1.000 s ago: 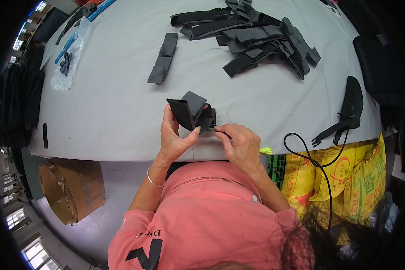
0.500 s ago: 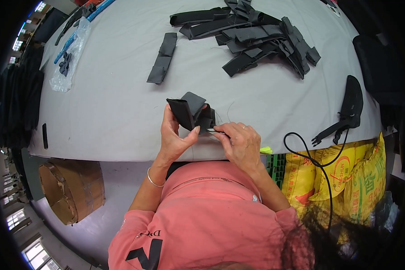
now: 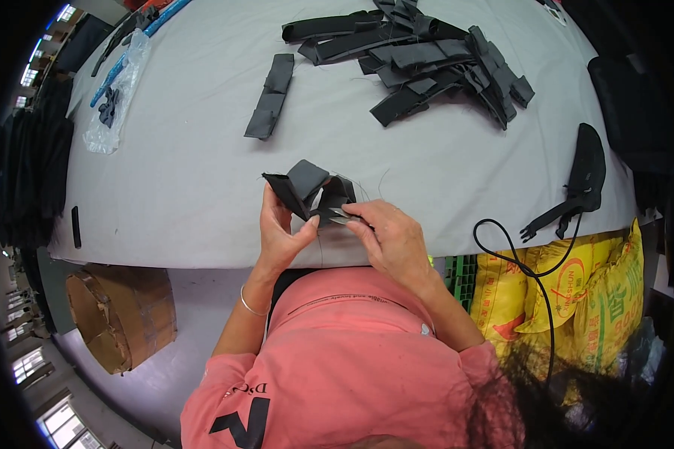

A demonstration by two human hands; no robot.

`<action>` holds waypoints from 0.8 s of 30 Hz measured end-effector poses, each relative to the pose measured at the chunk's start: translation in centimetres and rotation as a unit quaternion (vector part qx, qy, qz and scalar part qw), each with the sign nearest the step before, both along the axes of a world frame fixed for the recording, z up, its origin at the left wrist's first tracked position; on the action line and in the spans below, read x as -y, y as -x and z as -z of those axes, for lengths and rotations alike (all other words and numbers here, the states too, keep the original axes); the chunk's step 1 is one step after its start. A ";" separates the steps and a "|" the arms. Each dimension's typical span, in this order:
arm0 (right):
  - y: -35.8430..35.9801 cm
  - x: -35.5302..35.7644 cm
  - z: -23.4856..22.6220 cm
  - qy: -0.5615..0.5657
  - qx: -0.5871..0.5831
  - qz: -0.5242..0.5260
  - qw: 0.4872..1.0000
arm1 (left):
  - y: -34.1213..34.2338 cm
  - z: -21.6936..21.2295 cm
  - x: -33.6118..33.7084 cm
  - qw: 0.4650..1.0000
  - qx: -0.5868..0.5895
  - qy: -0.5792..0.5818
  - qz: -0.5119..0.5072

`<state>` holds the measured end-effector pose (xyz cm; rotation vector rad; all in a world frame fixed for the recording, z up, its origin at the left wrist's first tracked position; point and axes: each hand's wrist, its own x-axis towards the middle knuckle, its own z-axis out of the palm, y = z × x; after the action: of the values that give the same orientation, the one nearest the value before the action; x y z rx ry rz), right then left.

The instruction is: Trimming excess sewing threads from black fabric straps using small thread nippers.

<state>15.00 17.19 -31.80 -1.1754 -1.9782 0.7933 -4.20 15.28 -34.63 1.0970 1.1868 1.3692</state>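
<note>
My left hand (image 3: 281, 233) grips a folded black fabric piece (image 3: 303, 188) just above the front edge of the grey table (image 3: 195, 165). My right hand (image 3: 389, 236) is closed around small metal snips (image 3: 342, 218), whose tips touch the fabric's lower right edge. Thin loose threads hang off the fabric piece. Both hands are close together in front of my chest.
A pile of black fabric strips (image 3: 427, 60) lies at the back of the table, a separate dark strip (image 3: 271, 96) to its left. A clear plastic bag (image 3: 116, 97) sits far left. A black shaped part (image 3: 580, 176) and cable (image 3: 517, 262) lie right; yellow sacks (image 3: 577, 299) and a cardboard box (image 3: 123, 314) are below.
The hands and fabric piece have stayed almost in place; my right hand with the snips shifted slightly along the fabric's edge.
</note>
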 end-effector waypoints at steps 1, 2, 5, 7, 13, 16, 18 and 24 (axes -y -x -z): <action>0.2 0.0 -0.1 0.000 0.002 -0.015 1.000 | 0.0 0.0 0.2 1.000 0.000 0.000 0.000; 0.5 0.1 0.0 0.000 0.001 -0.016 1.000 | 0.0 0.0 0.4 1.000 -0.003 -0.001 0.002; 1.5 0.3 0.4 -0.003 0.046 -0.013 0.999 | -0.3 -0.4 0.8 1.000 -0.005 0.004 0.004; 2.1 0.4 0.9 -0.041 0.098 0.000 0.994 | -0.6 -0.5 1.2 1.000 -0.006 0.010 0.000; 2.9 0.9 1.3 -0.046 0.167 0.002 0.985 | -0.7 -0.1 2.4 0.999 -0.042 0.015 0.007; 2.9 1.0 1.5 -0.062 0.175 -0.004 0.983 | -0.8 -0.3 2.5 0.999 -0.038 0.015 0.000; 2.9 1.0 1.3 -0.064 0.181 -0.007 0.981 | -0.8 -0.2 2.5 0.999 -0.037 0.018 0.000; 2.9 1.2 1.3 -0.062 0.182 -0.005 0.981 | -0.4 0.3 3.0 0.999 -0.035 0.030 0.007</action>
<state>12.06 16.01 -33.09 -1.3067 -2.2932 0.4744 -3.75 12.32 -34.93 1.1178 1.2603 1.2856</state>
